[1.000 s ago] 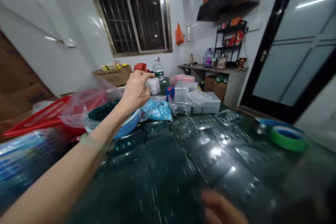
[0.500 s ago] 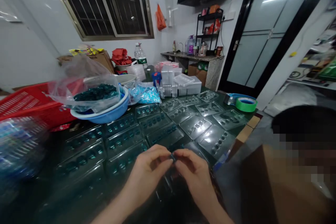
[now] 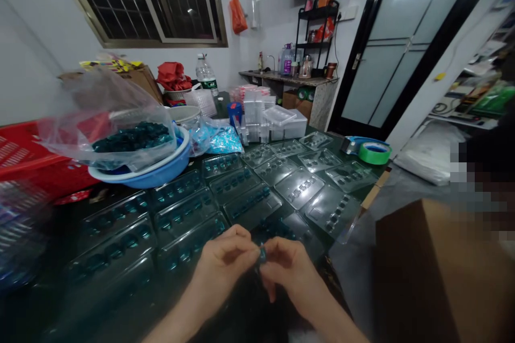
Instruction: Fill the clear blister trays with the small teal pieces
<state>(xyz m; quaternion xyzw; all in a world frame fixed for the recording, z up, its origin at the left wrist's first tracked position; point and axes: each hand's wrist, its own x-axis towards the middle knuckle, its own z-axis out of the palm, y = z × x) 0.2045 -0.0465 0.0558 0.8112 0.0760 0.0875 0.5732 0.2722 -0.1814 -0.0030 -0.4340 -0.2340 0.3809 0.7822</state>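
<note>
At the near edge of a dark table (image 3: pixel 372 169), both hands are working low in the frame, over the clear plastic trays (image 3: pixel 249 203). The left hand (image 3: pixel 223 257) and right hand (image 3: pixel 289 270) are meeting at a small teal piece (image 3: pixel 262 253), which is sitting between them, just above the nearest trays. Thumb and forefinger of each hand are pressing together on it from either side, so the fingertips are closed on the piece and touching each other around it. The remaining fingers are curling inward, with those of the right hand pointing down. The piece's exact shape is hidden by the fingers.

The trays are lying side by side across the table. Those nearer the left are showing teal pieces in their pockets, while those toward the tape rolls (image 3: pixel 374 153) are showing mostly clear plastic. Left of the hands, a blue basin (image 3: pixel 139 171) is holding a clear bag (image 3: pixel 131 138) of teal pieces, with a red crate (image 3: pixel 24 150) beside it. Farther along the table, a bag of blue pieces (image 3: pixel 217 140) is lying just beside a stack of clear boxes (image 3: pixel 284 124). A cardboard box (image 3: pixel 434 278) is standing at lower right, off the table.
</note>
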